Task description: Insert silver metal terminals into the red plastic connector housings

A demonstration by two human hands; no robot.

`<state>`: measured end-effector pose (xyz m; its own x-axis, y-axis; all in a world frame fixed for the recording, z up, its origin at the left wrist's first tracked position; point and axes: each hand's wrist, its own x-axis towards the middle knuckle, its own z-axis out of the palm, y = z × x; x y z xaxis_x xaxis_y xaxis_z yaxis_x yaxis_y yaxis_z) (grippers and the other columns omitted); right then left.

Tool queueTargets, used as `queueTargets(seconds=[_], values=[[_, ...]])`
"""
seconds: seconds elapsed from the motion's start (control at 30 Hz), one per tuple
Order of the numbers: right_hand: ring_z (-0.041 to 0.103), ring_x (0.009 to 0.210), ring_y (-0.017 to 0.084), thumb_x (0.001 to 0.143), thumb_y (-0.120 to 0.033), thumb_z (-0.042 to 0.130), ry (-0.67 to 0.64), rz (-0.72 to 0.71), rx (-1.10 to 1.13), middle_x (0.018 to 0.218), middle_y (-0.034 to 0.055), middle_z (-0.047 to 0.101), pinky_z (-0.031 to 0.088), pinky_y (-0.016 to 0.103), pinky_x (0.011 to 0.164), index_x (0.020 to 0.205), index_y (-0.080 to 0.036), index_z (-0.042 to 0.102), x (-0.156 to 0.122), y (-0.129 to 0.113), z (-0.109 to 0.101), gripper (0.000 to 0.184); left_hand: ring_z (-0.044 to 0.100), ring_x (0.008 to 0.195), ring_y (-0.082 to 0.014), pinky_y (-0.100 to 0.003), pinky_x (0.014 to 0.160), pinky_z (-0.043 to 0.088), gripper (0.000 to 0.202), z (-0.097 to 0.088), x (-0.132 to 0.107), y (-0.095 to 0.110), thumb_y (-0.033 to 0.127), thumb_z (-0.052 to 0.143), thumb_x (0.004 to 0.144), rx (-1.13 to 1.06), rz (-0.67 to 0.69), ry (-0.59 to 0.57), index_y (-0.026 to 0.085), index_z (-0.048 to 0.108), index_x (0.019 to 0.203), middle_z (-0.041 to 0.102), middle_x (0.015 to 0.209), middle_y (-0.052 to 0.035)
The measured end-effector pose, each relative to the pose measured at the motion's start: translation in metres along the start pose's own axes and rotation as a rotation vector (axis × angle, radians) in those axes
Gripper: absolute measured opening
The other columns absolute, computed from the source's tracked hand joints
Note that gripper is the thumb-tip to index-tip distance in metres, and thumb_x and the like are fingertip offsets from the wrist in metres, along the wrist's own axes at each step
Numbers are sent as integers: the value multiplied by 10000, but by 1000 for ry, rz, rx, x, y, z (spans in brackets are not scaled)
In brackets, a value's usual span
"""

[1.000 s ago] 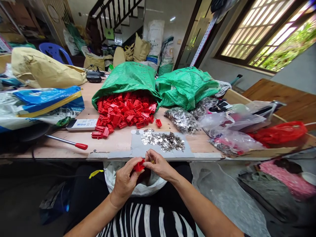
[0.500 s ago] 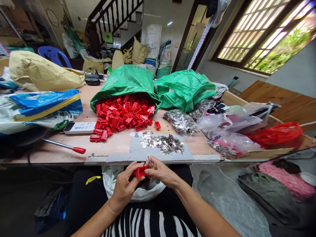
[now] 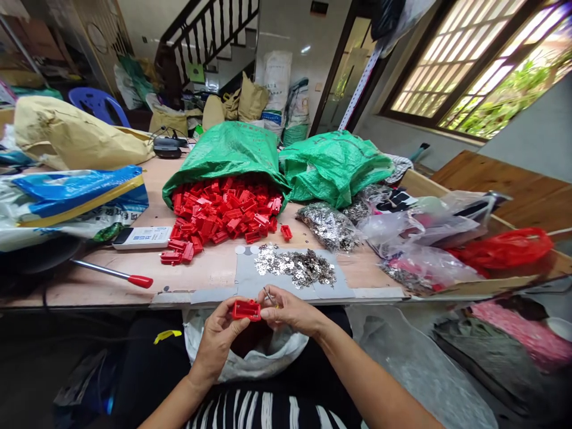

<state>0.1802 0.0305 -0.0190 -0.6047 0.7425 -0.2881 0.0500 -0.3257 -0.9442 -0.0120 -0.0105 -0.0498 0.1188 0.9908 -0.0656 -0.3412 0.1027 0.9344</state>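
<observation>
Over my lap, my left hand [image 3: 218,333] grips a small red plastic case [image 3: 246,310] by its left end, thumb in front and fingers behind. The case's hollow side faces me, and small metal bits seem to show inside its ends. My right hand [image 3: 288,311] is at the case's right end, closed around a thin metal tool [image 3: 268,293] with a bit of yellow showing between the fingers. Its exact kind is not clear. Below both hands, a white sack [image 3: 277,357] gapes open on my lap. Small flat metal pieces [image 3: 297,267] lie heaped on a grey sheet [image 3: 245,277] just beyond.
Many red cases [image 3: 227,208] spill from a green woven sack [image 3: 232,149]. Another green sack [image 3: 335,164] and a bag of metal pieces [image 3: 328,223] lie to its right, near a carton of plastic bags [image 3: 402,223]. A red-tipped lever [image 3: 138,280] juts out at left.
The red case has been turned so its hollow side faces me more fully, and it sits slightly further left. My view has shifted a little; the sack's mouth shows more.
</observation>
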Motion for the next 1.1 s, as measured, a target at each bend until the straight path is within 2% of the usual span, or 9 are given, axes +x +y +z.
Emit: queueTargets(seconds=[0.03, 0.17, 0.23, 0.3, 0.47, 0.67, 0.93, 1.1], values=[[480, 554, 78, 780, -397, 667, 76, -36, -140, 744, -31, 560, 352, 196, 509, 928, -189, 500, 3, -4, -6, 305, 692, 870, -177, -261, 823, 524, 301, 0, 1, 0, 271, 747, 727, -25, -8, 32, 192, 668, 1006, 755, 952, -34], [557, 800, 152, 849, -212, 574, 527, -166, -880, 891, 33, 632, 403, 267, 722, 884, -186, 588, 18, -22, -31, 46, 691, 864, -175, -277, 843, 519, 322, -2, 6, 1, 278, 756, 711, -48, -13, 89, 172, 663, 1001, 755, 943, -41], [566, 851, 169, 860, -159, 551, 594, -151, -1132, 900, 52, 641, 393, 279, 778, 877, -177, 612, 26, -29, -41, 66, 692, 864, -177, -285, 847, 521, 329, -4, 7, 0, 277, 761, 703, -49, -17, 103, 172, 662, 999, 755, 940, -39], [575, 847, 173, 866, -147, 544, 573, -125, -1241, 888, 58, 643, 390, 274, 778, 866, -173, 631, 34, -34, -45, 91, 695, 857, -178, -291, 845, 525, 333, -5, 7, -1, 277, 760, 704, -47, -29, 110, 173, 659, 1004, 755, 934, -38], [582, 866, 172, 866, -152, 552, 494, -113, -1306, 926, 53, 645, 383, 257, 771, 907, -194, 662, 49, -37, -43, 125, 689, 884, -169, -286, 867, 517, 330, -6, 7, -1, 277, 751, 718, -27, -32, 106, 180, 653, 1018, 752, 967, -39], [588, 871, 177, 882, -197, 545, 465, -82, -1351, 942, 46, 645, 381, 255, 731, 901, -210, 671, 58, -35, -37, 128, 687, 875, -178, -295, 860, 521, 328, -6, 5, 0, 294, 757, 707, -9, -30, 114, 171, 662, 997, 749, 943, -44], [579, 861, 195, 868, -274, 590, 553, -27, -1363, 953, 72, 631, 379, 286, 735, 901, -195, 627, 63, -26, -27, 94, 696, 863, -195, -317, 857, 527, 351, -4, 4, 0, 307, 764, 691, -7, -39, 126, 160, 661, 993, 754, 937, -58], [564, 803, 182, 839, -215, 594, 561, -46, -1312, 879, 62, 625, 362, 277, 708, 835, -184, 610, 65, -26, -27, 35, 702, 858, -208, -340, 860, 532, 354, -3, 5, 2, 320, 761, 691, 19, -18, 117, 160, 662, 991, 756, 929, -66]])
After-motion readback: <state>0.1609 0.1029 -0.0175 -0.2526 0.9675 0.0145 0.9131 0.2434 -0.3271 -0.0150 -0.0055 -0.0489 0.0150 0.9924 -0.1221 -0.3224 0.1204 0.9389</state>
